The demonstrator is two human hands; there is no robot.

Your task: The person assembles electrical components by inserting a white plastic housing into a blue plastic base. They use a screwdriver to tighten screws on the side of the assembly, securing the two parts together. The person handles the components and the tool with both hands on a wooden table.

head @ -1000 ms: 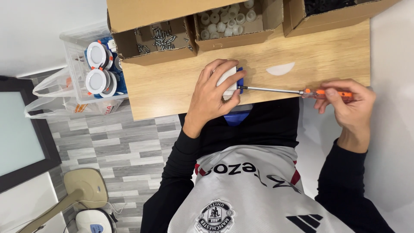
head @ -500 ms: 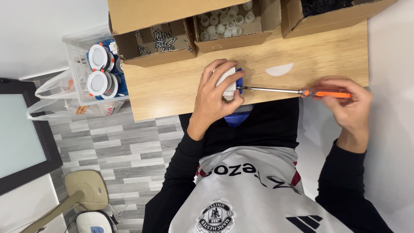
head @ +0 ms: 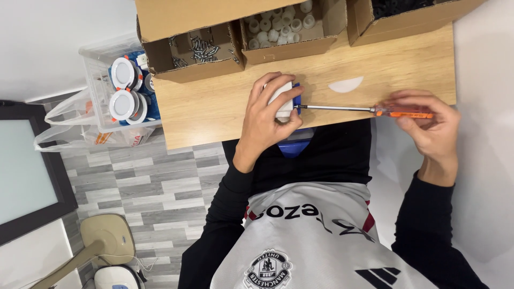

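Observation:
My left hand (head: 263, 119) is clamped over a small white and blue fitting (head: 284, 100) on the wooden table (head: 214, 109). My right hand (head: 428, 128) grips the orange handle of a long screwdriver (head: 348, 108). The steel shaft lies level across the table edge, and its tip meets the blue side of the fitting next to my left fingers. A blue part (head: 294, 145) shows below the table edge, under my left hand.
Three open cardboard boxes stand at the table's far side: one with screws (head: 198, 51), one with white caps (head: 281, 22), one with dark parts (head: 399, 8). A flat white oval piece (head: 345, 84) lies on the table. A clear bin of round lamps (head: 126, 88) stands at the left.
My right fingers have shifted slightly on the orange handle. The screwdriver stays against the fitting, and my left hand has hardly moved.

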